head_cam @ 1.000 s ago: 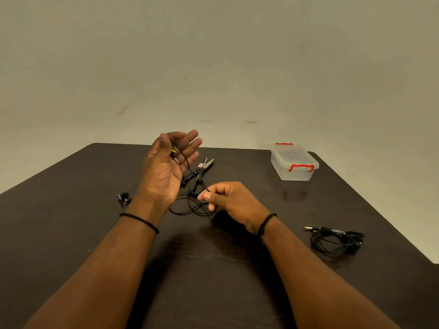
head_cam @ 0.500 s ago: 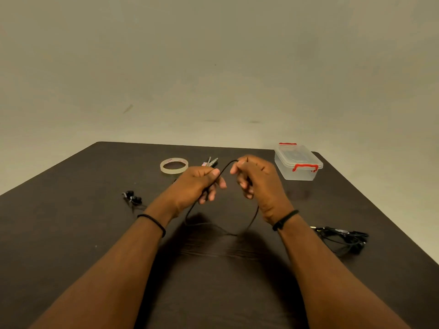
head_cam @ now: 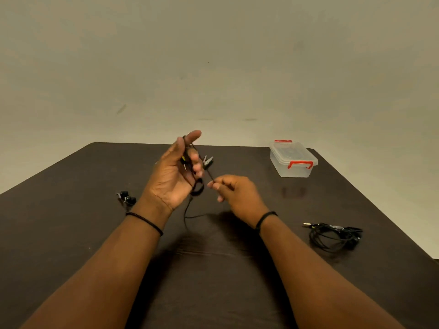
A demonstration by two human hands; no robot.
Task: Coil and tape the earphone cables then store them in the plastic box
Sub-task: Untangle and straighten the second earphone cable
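While our left hand (head_cam: pixel 177 173) stands open with the earphone cable (head_cam: pixel 190 210) looped around its fingers, our right hand (head_cam: pixel 234 192) pinches the strand, so we should wind snugly.

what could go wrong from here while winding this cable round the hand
1. The left hand has fairly straight fingers, so the cable looped round them may slip off.
2. The loose tail trailing on the table toward the earbuds could snag or drag them along as the right hand pulls.
3. The plastic box looks closed, so storing a held coil later may need a free hand.
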